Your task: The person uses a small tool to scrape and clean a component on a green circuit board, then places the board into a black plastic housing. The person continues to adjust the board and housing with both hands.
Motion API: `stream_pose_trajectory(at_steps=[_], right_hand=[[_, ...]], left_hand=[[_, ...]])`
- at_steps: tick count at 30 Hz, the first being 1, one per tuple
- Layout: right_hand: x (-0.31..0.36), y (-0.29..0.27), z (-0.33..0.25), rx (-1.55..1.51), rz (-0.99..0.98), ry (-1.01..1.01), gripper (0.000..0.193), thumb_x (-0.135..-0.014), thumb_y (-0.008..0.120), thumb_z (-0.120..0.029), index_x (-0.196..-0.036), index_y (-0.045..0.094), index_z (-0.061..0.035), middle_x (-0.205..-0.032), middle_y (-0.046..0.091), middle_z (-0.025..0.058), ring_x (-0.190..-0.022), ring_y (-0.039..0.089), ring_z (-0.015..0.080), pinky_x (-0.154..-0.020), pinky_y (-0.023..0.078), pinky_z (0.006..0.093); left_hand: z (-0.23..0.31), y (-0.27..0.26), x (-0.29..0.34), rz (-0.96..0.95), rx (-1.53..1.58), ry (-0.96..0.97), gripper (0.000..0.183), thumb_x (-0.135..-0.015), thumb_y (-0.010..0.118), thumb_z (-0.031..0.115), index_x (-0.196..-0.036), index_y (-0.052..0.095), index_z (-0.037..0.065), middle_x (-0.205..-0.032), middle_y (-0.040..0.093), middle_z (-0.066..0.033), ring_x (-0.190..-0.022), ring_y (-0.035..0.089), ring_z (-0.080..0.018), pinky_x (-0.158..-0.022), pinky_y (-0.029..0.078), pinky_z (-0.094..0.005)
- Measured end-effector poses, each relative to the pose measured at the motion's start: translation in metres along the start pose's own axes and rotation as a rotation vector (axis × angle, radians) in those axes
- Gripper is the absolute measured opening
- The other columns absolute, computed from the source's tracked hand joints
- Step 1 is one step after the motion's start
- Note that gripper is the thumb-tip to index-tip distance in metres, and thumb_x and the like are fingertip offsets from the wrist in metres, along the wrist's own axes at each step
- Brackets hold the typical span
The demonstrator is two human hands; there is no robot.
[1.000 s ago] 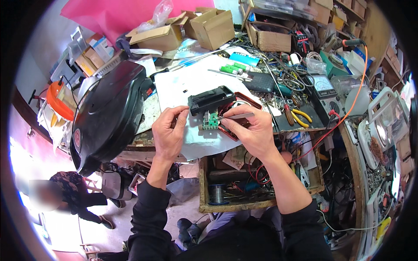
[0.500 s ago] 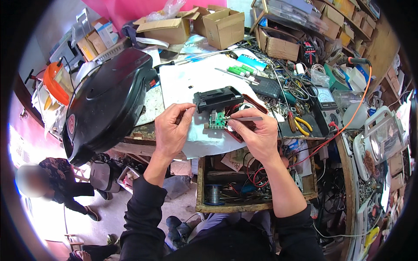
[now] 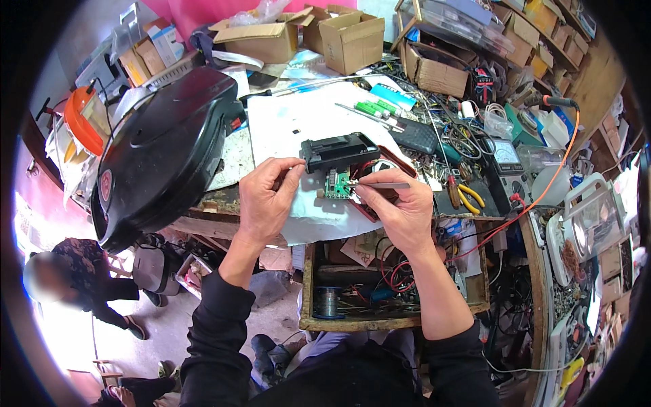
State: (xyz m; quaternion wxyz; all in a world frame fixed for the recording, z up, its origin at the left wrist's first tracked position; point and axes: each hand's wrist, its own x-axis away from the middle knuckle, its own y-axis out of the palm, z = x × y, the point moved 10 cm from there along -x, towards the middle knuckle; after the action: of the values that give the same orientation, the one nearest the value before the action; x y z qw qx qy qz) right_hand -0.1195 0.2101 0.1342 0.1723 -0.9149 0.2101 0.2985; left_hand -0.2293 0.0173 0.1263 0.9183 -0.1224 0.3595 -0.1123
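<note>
The right hand (image 3: 401, 209) pinches a slim tool (image 3: 392, 185) lying left-right, tip leftward by the green board (image 3: 337, 184). The left hand (image 3: 266, 195) looks nearly closed; its hold I can't tell.

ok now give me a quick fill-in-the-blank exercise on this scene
1. The right hand holds a thin tool at the circuit board, whose colour is ____.
2. The pliers on the bench have ____ handles.
3. The wire spool sits near the ____ end of the open drawer.

Missing words: green; yellow; left
</note>
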Motion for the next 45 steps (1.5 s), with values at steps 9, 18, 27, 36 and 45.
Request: stream_pose_trajectory(at_steps=[9, 18, 27, 36, 45], right_hand=[[0.0006, 0.0006, 0.0018, -0.008, -0.006, 0.018, 0.008, -0.083, 0.075, 0.001, -0.091, 0.073, 0.0001, -0.080, 0.074, 0.0066, -0.071, 0.069, 0.0112, -0.064, 0.053, 0.0240], [0.0010, -0.0002, 0.0023, -0.053, 0.006, 0.041, 0.009, -0.082, 0.075, 0.002, -0.091, 0.073, 0.0010, -0.080, 0.074, 0.0073, -0.072, 0.069, 0.0114, -0.065, 0.053, 0.0239], [0.0010, 0.0001, 0.0026, -0.048, -0.003, 0.044, 0.010, -0.083, 0.074, 0.003, -0.092, 0.073, 0.0017, -0.080, 0.073, 0.0069, -0.072, 0.069, 0.0114, -0.066, 0.052, 0.0235], [0.0015, -0.0004, 0.0045, -0.052, -0.001, 0.056, 0.009, -0.083, 0.074, 0.003, -0.092, 0.073, 0.0016, -0.080, 0.073, 0.0070, -0.073, 0.069, 0.0116, -0.066, 0.052, 0.0235], [0.0021, 0.0018, 0.0048, -0.079, -0.005, 0.058, 0.010, -0.083, 0.073, 0.005, -0.092, 0.073, 0.0021, -0.080, 0.073, 0.0070, -0.073, 0.069, 0.0107, -0.065, 0.052, 0.0233]], left_hand=[[0.0004, 0.0004, 0.0003, -0.010, -0.013, -0.001, 0.011, -0.091, 0.070, 0.008, -0.099, 0.073, 0.000, -0.072, 0.063, -0.0037, -0.060, 0.051, -0.0080, -0.054, 0.041, -0.0255], [-0.0023, 0.0018, 0.0016, -0.049, 0.000, -0.042, 0.014, -0.094, 0.069, 0.010, -0.102, 0.073, -0.001, -0.079, 0.065, -0.0008, -0.067, 0.052, -0.0051, -0.060, 0.042, -0.0213], [-0.0006, -0.0006, 0.0015, -0.014, 0.013, -0.007, 0.011, -0.091, 0.070, 0.006, -0.099, 0.073, 0.000, -0.074, 0.064, -0.0042, -0.061, 0.054, -0.0078, -0.055, 0.042, -0.0242], [-0.0028, 0.0005, 0.0020, -0.047, 0.006, -0.044, 0.013, -0.093, 0.070, 0.008, -0.102, 0.073, -0.001, -0.078, 0.065, -0.0006, -0.067, 0.053, -0.0046, -0.060, 0.043, -0.0207], [-0.0004, -0.0009, 0.0018, -0.012, 0.019, -0.009, 0.012, -0.091, 0.071, 0.008, -0.099, 0.073, 0.000, -0.074, 0.064, -0.0043, -0.061, 0.054, -0.0080, -0.055, 0.043, -0.0240]])
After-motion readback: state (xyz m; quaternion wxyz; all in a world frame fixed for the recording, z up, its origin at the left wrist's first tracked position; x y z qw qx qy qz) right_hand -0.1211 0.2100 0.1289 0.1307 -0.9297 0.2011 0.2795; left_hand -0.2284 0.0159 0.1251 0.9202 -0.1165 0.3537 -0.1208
